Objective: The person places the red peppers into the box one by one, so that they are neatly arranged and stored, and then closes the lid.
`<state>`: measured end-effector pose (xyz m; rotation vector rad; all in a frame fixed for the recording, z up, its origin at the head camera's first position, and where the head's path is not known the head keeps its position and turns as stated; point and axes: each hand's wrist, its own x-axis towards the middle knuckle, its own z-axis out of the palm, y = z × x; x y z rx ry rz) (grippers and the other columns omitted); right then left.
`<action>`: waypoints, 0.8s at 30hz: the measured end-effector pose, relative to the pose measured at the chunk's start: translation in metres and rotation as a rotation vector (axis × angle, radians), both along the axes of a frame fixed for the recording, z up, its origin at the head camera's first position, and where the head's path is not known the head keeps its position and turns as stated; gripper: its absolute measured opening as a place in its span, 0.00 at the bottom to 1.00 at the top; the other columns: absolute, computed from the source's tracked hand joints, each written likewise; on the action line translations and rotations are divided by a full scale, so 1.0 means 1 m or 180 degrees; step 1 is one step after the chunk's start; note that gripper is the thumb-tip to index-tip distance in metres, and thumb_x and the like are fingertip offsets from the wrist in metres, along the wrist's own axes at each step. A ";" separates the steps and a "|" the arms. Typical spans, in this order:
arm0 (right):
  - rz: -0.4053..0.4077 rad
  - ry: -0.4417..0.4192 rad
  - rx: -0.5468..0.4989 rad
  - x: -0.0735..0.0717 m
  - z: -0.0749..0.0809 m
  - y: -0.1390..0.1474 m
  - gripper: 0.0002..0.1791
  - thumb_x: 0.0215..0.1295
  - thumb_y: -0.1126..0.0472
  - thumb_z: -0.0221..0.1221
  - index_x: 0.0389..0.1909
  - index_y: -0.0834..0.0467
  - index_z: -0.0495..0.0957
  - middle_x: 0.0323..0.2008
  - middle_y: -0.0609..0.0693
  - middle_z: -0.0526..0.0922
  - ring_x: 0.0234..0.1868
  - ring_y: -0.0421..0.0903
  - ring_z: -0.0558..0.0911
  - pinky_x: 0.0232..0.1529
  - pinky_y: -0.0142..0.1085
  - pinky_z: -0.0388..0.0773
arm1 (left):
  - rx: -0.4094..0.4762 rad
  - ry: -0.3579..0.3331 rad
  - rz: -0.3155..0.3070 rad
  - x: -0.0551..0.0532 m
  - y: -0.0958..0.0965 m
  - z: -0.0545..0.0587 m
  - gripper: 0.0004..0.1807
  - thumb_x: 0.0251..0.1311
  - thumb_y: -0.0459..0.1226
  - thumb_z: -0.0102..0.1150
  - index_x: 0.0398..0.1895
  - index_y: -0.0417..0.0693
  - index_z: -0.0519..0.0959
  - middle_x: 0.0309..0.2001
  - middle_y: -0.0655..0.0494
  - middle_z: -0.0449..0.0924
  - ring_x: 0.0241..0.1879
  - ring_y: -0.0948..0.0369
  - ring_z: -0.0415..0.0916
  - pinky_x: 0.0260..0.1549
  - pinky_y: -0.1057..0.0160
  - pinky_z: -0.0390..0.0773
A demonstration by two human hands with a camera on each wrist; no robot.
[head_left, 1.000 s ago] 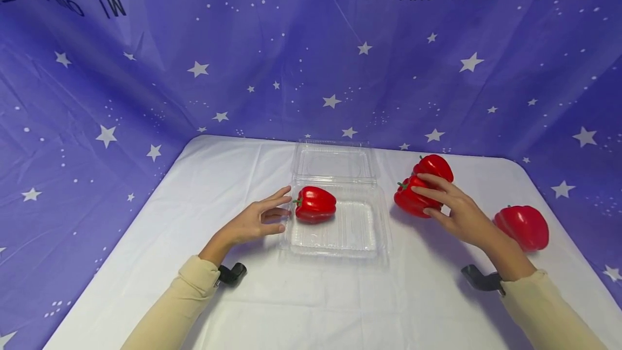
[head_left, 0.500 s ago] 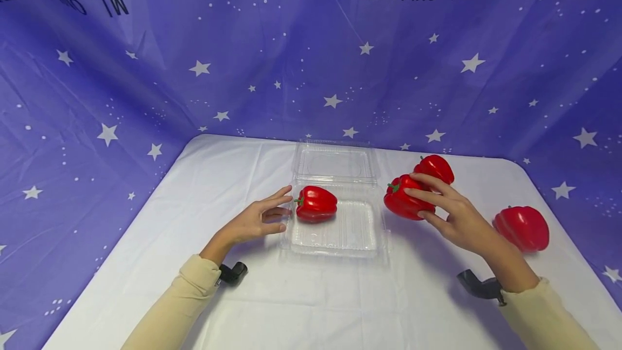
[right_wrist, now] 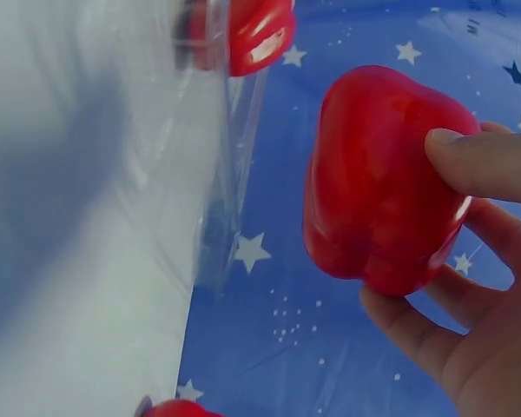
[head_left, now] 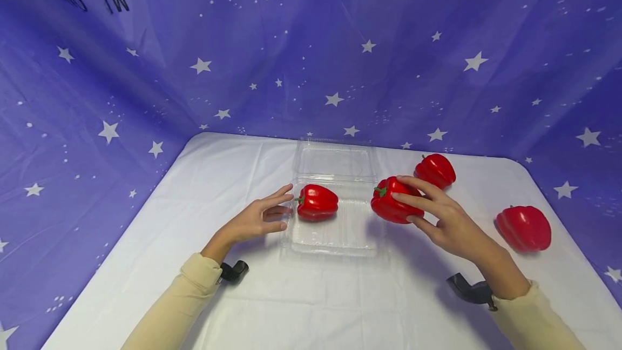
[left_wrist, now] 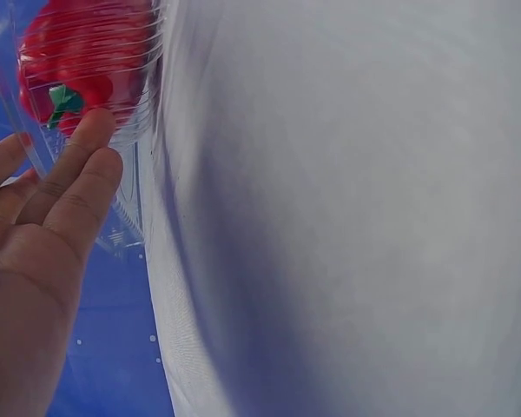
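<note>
My right hand [head_left: 449, 221] grips a red bell pepper [head_left: 394, 201] with a green stem, thumb on one side and fingers on the other. It hangs over the right edge of a clear plastic clamshell box [head_left: 335, 239]; the right wrist view shows this held pepper [right_wrist: 382, 182] raised off the table. Inside the box, on its left, lies another red bell pepper [head_left: 317, 203], stem to the left. My left hand [head_left: 250, 221] is at the box's left wall with its fingers extended. In the left wrist view those fingertips [left_wrist: 95, 130] touch the clear plastic beside the pepper.
The box's lid [head_left: 335, 160] lies open toward the back. One red bell pepper [head_left: 435, 170] sits at the back right, another pepper [head_left: 524, 228] near the right edge. A white cloth [head_left: 291, 307] covers the table; a blue starry curtain [head_left: 311, 58] hangs behind.
My right hand has lifted the pepper away from the one at the back right and carried it left to the box's edge. The left hand has stayed in place.
</note>
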<state>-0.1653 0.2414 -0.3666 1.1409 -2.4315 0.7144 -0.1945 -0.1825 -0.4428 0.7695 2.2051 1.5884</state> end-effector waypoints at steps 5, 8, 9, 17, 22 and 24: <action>0.0147 -0.0024 0.0020 0.000 0.002 -0.010 0.40 0.43 0.76 0.72 0.62 0.52 0.78 0.68 0.58 0.71 0.71 0.46 0.68 0.64 0.12 0.65 | -0.0006 -0.0009 -0.0004 -0.001 0.002 0.001 0.39 0.59 0.27 0.63 0.73 0.30 0.58 0.81 0.46 0.43 0.68 0.39 0.69 0.68 0.48 0.72; 0.0249 -0.0057 0.0040 0.001 0.003 -0.019 0.38 0.46 0.75 0.71 0.62 0.52 0.78 0.69 0.58 0.71 0.71 0.48 0.69 0.66 0.13 0.64 | -0.0021 -0.0007 -0.0003 0.000 0.002 0.002 0.39 0.59 0.27 0.63 0.73 0.30 0.58 0.81 0.45 0.42 0.68 0.39 0.69 0.68 0.47 0.71; 0.0272 -0.0073 0.0045 0.001 0.003 -0.021 0.39 0.46 0.75 0.71 0.63 0.51 0.78 0.69 0.57 0.71 0.71 0.49 0.69 0.66 0.14 0.64 | -0.0027 -0.0008 -0.0007 0.000 0.003 0.002 0.39 0.59 0.27 0.63 0.73 0.30 0.58 0.81 0.45 0.42 0.68 0.39 0.69 0.68 0.46 0.71; 0.0450 -0.0129 0.0041 0.001 0.002 -0.045 0.38 0.48 0.75 0.70 0.63 0.50 0.78 0.69 0.55 0.70 0.70 0.51 0.70 0.66 0.17 0.68 | -0.0016 0.0009 -0.0007 0.000 0.001 0.001 0.39 0.60 0.27 0.63 0.73 0.30 0.58 0.81 0.46 0.42 0.68 0.39 0.69 0.68 0.47 0.71; 0.0639 -0.0277 -0.0009 0.004 0.001 -0.059 0.37 0.49 0.75 0.70 0.63 0.50 0.77 0.69 0.55 0.70 0.71 0.51 0.69 0.63 0.26 0.78 | -0.0014 0.0029 -0.0039 -0.001 0.001 0.000 0.39 0.60 0.28 0.63 0.74 0.30 0.58 0.81 0.46 0.42 0.68 0.39 0.68 0.69 0.47 0.71; 0.0701 -0.0335 0.0006 0.005 0.001 -0.064 0.37 0.51 0.74 0.69 0.63 0.50 0.77 0.70 0.55 0.70 0.71 0.51 0.68 0.62 0.31 0.80 | -0.0016 0.0029 -0.0047 -0.001 0.001 0.000 0.39 0.60 0.28 0.63 0.74 0.30 0.58 0.81 0.46 0.42 0.68 0.39 0.68 0.69 0.47 0.70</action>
